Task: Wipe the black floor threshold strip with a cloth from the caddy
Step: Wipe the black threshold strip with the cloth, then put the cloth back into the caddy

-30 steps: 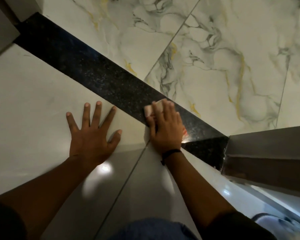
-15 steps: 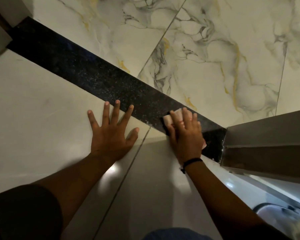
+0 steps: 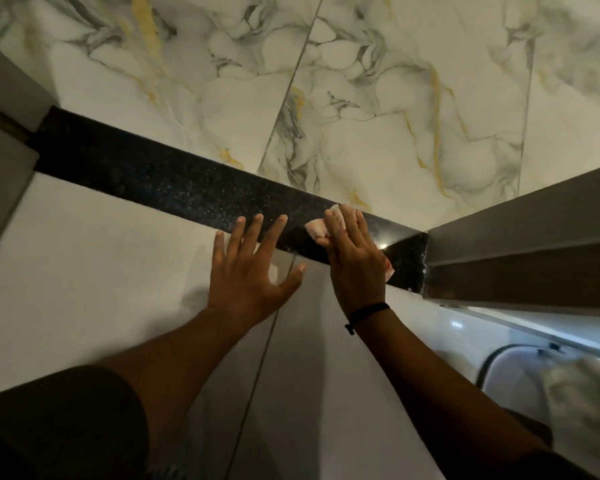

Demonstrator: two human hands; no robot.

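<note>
A speckled black threshold strip [image 3: 174,183] runs across the floor from the left wall to a door frame on the right. My right hand [image 3: 355,259] presses a small pale pink cloth [image 3: 317,228] flat on the strip near its right end; most of the cloth is hidden under the palm. My left hand [image 3: 252,271] rests flat on the plain tile just left of it, fingers spread, fingertips reaching onto the strip's near edge.
White marble tiles with grey and gold veins [image 3: 378,116] lie beyond the strip. A grey door frame [image 3: 520,251] blocks the strip's right end. A white caddy with a black rim [image 3: 520,375] holding a pale cloth stands at the lower right. A wall corner [image 3: 4,109] is at left.
The view has swung, so the strip sits more level. My left hand has slid closer to my right hand, fingertips now on the strip's edge. The cloth stays near the strip's right end.
</note>
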